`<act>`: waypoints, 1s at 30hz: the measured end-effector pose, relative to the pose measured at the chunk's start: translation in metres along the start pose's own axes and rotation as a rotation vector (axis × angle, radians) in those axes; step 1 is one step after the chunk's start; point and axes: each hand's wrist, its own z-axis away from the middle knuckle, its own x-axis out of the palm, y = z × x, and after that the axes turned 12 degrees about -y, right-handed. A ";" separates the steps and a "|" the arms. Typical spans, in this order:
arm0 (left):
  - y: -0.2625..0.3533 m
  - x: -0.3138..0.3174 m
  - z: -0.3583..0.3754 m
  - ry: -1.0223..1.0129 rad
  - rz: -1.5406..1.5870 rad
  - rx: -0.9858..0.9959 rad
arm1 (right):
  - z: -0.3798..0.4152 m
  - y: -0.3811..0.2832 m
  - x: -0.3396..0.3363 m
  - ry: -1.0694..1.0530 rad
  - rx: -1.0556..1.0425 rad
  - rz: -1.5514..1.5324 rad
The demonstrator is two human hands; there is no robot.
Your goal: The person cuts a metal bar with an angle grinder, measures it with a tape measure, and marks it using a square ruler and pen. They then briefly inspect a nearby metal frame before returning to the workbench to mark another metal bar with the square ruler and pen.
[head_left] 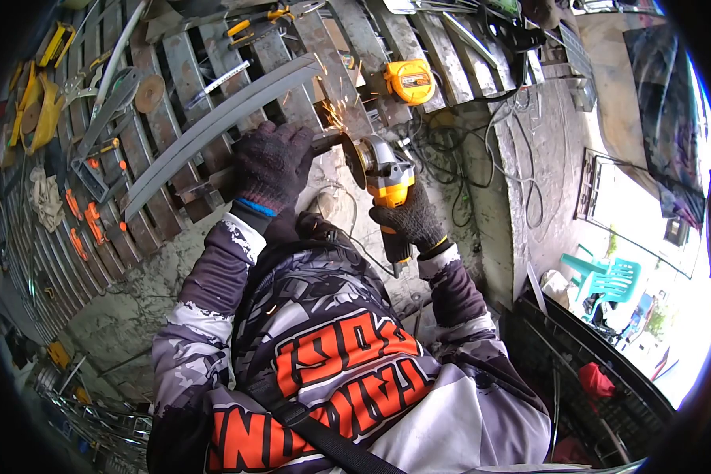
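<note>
My right hand [411,221], in a dark knitted glove, is wrapped round the body of a yellow and black angle grinder [391,191]. The grinder's disc [353,160] meets the end of a dark metal bar [325,144], and orange sparks [334,114] fly up from there. My left hand [272,162], gloved too, is closed over that bar and holds it against the slatted metal bench [280,51]. Just beyond my left hand, a long curved grey metal strip [213,126] lies across the slats. The fingertips under the bar are hidden.
A yellow tape measure [410,82] lies at the bench's right side. Black cables [490,142] coil on the floor to the right. Pliers [261,22], a loose round disc [149,93] and orange clamps [93,221] lie on the bench. A green plastic chair [608,276] stands outside.
</note>
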 end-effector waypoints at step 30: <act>0.003 -0.001 0.002 0.032 0.019 0.012 | 0.003 -0.012 0.001 0.006 -0.012 -0.042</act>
